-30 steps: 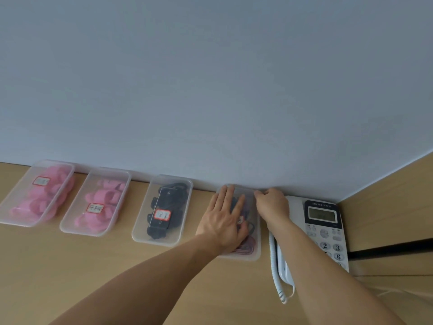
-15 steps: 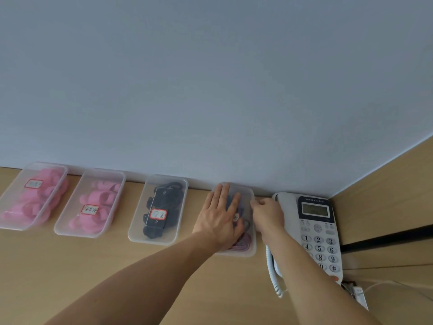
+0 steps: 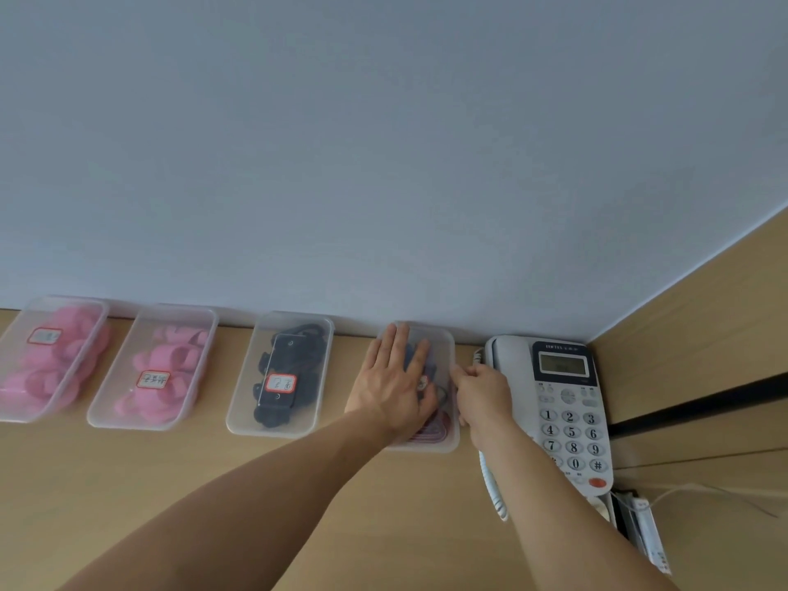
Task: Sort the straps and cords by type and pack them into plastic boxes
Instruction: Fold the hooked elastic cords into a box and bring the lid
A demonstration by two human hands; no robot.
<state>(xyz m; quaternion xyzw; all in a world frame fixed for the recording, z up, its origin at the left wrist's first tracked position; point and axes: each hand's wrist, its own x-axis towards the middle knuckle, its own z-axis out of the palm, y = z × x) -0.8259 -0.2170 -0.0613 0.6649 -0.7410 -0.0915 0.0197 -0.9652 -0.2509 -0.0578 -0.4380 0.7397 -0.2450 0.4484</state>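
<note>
**Rightmost box: both grips on it**

My left grip is released, with the palm flat on the lid of the clear plastic box at the wall edge of the tabletop. My right grip is curled on the box's right edge, just beside the telephone. Dark and red cords lie inside.

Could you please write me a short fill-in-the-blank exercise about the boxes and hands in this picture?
The left hand lies flat on the clear plastic box that is ____ from the left in the row. The leftmost clear plastic box and its neighbour box hold straps coloured ____. The third clear box holds cords coloured ____. The white push-button desk telephone stands to the ____ of the box under the hand.
Missing words: fourth; pink; black; right.
</note>
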